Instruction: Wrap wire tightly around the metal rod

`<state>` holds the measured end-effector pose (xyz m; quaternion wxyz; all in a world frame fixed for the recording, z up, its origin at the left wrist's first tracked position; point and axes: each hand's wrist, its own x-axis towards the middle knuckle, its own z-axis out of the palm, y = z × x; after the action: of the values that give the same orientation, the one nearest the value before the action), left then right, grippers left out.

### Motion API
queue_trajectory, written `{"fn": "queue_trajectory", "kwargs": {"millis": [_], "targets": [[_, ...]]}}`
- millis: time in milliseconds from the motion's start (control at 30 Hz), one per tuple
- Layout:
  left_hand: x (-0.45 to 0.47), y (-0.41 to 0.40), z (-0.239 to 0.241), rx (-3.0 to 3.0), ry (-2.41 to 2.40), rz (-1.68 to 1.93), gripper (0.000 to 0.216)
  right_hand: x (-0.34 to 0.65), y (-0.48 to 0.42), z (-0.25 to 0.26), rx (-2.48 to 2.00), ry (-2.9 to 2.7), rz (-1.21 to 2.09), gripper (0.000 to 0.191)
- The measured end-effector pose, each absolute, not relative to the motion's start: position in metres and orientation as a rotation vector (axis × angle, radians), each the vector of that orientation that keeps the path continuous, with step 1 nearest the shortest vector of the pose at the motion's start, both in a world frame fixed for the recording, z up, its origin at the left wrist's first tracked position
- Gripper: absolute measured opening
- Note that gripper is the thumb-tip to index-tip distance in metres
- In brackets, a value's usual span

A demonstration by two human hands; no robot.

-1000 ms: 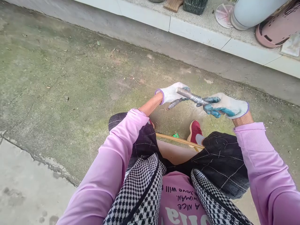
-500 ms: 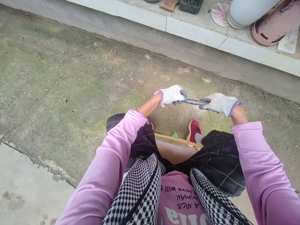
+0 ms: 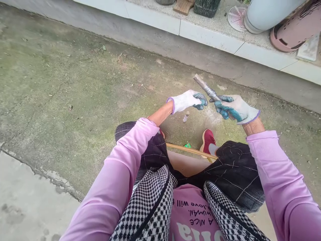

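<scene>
My right hand [image 3: 235, 108], in a white knit glove with a blue-green coated palm, grips one end of a short metal-grey rod wound with silvery wire [image 3: 210, 91]. The rod slants up and to the left, its bare far end away from me. Just left of it is my left hand [image 3: 193, 100], gloved alike, fingers loosely curled and apart from the rod; nothing shows in them. Below the left hand, a small pale cylindrical piece [image 3: 186, 116] is on the ground.
A stained concrete floor [image 3: 87, 97] spreads around my feet. Beyond it runs a tiled ledge [image 3: 210, 38] with a white cylinder [image 3: 268, 13], a pink cylinder [image 3: 291, 33], and a round pink-white grate [image 3: 235, 19]. A green scrap [image 3: 187, 145] lies near my red shoe [image 3: 207, 142].
My left hand has let go of the rod, which both hands held level before. In my right hand the rod has swung so its free end points up and left.
</scene>
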<state>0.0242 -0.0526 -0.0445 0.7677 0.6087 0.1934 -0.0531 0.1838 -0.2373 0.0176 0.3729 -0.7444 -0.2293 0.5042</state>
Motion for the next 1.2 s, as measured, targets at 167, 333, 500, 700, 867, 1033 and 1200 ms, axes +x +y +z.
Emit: {"fn": "queue_trajectory", "kwargs": {"millis": [167,333,500,700,867,1033,1200], "targets": [[0.023,-0.045,-0.051,1.455,0.365,-0.117,0.006,0.183,-0.243,0.024,-1.742,-0.669,1.389,0.062],[0.016,-0.040,-0.044,1.597,0.449,-0.130,0.005,0.185,-0.250,0.027,-1.692,-0.699,1.402,0.053],[0.015,-0.039,-0.046,1.622,0.501,-0.164,0.011,0.189,-0.258,0.031,-1.601,-0.702,1.354,0.051],[0.021,-0.033,-0.040,1.596,0.513,-0.058,0.011,0.192,-0.256,0.033,-1.780,-0.926,1.682,0.061],[0.015,-0.039,-0.019,1.584,0.590,-0.183,0.008,0.185,-0.240,0.009,-2.350,-1.299,1.675,0.030],[0.014,-0.053,-0.024,1.484,0.542,-0.266,0.007,0.195,-0.229,0.002,-2.728,-1.189,1.202,0.015],[0.020,-0.051,-0.039,1.389,0.481,-0.182,0.012,0.199,-0.233,0.014,-2.164,-0.719,1.168,0.052]]}}
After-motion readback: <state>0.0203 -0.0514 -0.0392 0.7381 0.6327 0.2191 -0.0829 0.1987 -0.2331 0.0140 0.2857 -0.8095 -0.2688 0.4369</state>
